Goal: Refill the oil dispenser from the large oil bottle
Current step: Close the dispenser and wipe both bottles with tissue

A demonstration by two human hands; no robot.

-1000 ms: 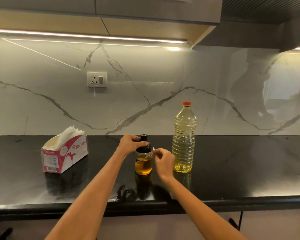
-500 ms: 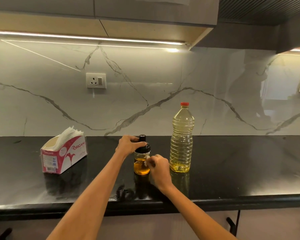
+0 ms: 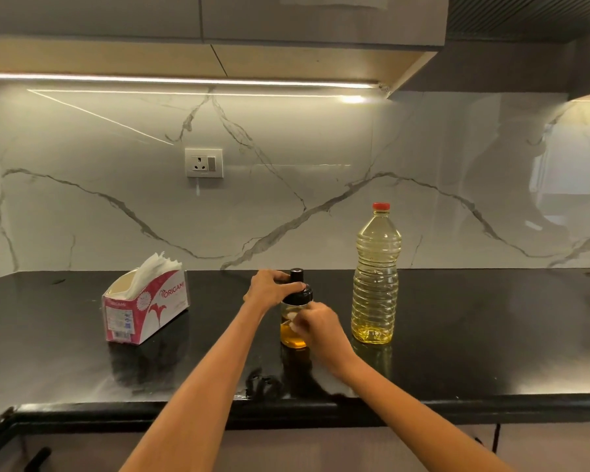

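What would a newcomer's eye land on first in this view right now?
Probably the two hands at the centre of the black counter: the left hand grips the black lid of the small oil dispenser while the right hand holds its glass body. Just to the right stands the large oil bottle, upright with its red cap on. To the left sits an open tissue box.

Both my forearms are bare from the frame's bottom edge up to the wrists, no sleeves in view. My left hand (image 3: pixel 269 289) has no glove, ring, watch or strap that I can make out. Same for my right hand (image 3: pixel 321 330): bare, no band at the wrist. Nails are too small to tell. No markings visible on either arm.
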